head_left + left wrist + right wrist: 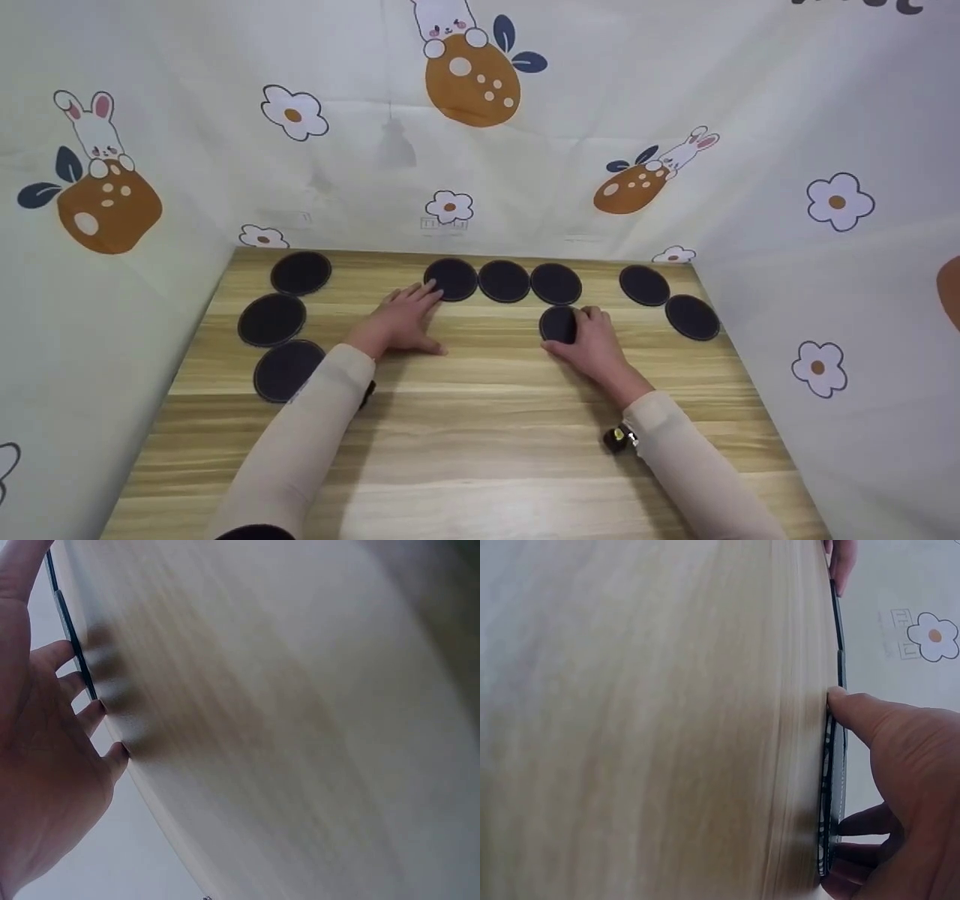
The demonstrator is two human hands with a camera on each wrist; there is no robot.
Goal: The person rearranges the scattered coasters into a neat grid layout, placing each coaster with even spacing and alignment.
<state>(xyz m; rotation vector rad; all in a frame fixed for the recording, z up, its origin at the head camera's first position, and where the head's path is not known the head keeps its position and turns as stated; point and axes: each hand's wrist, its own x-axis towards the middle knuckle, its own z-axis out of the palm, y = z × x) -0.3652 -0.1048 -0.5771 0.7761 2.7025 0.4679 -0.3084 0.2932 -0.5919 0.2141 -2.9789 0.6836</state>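
In the head view my right hand (598, 346) grips a round black coaster (556, 325) by its edges, thumb on the near side and fingers on the far side. The right wrist view has this coaster edge-on between the thumb and fingers of the right hand (919, 772). A row of three matching coasters lies just behind, its right one (556, 283) close to the held one. With fingers spread, my left hand (399, 321) touches the row's left coaster (451, 279); the middle coaster (504, 281) lies between. The left wrist view has the left hand's fingertips (116, 753) on the tabletop and coaster.
Three more black coasters (271, 319) lie along the left side of the wooden table (480, 442), the nearest partly behind my left sleeve (300, 442). Two others (691, 317) lie near the right edge. Printed cloth walls (360, 187) enclose the back and sides.
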